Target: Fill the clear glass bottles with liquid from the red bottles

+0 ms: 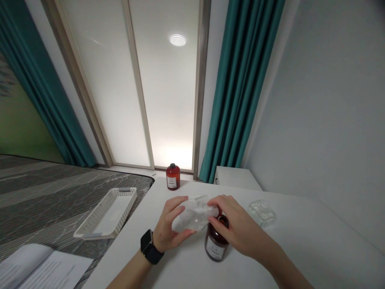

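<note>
My left hand [173,224], with a dark watch on its wrist, is wrapped round the body of a clear plastic bottle [195,214]. The bottle lies tilted on its side in the air, its neck towards the right. With thumb and fingers, my right hand [228,218] grips the bottle's neck end; whether a cap is in those fingers I cannot tell. Just below stands a dark brown bottle [215,247] with a white label, upright on the white table [180,269]. Its round mouth looks uncapped and is partly hidden by my right hand.
An amber bottle [173,178] with a black cap stands at the table's far edge. Right of my hands lies a clear crumpled-looking plastic item [261,212]. At left, a white basket [117,228] and an open book [57,267] rest on a dark patterned surface. A white cabinet [237,176] stands behind.
</note>
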